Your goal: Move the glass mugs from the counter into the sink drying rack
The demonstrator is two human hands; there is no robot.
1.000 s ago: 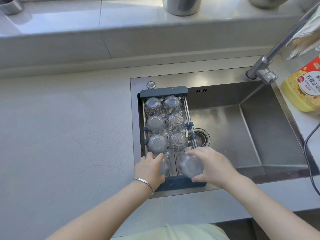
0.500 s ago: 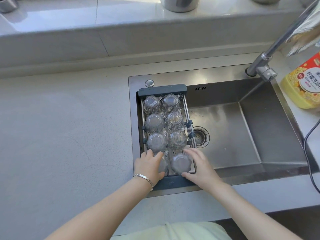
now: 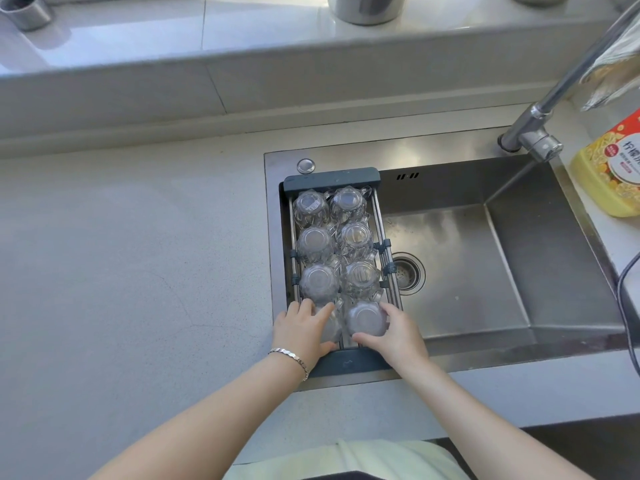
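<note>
A dark-framed drying rack (image 3: 331,177) spans the left end of the steel sink (image 3: 485,237). Several clear glass mugs stand upside down in it in two columns. At the near end, my left hand (image 3: 300,329) wraps around the near-left mug (image 3: 330,325), which it mostly hides. My right hand (image 3: 398,332) cups the near-right mug (image 3: 365,317), fingers on its right side and thumb under its near edge. Both mugs rest bottom-up on the rack's bars.
Pale counter (image 3: 138,271) stretches left of the sink. A faucet (image 3: 533,133) rises at the back right, with a yellow detergent bottle (image 3: 609,168) beside it and a dark cable (image 3: 627,299) along the right edge. Metal containers (image 3: 367,6) stand on the back ledge.
My right hand brought the mug from a tilted hold down onto the near-right spot of the rack. My left hand stayed on the near-left mug.
</note>
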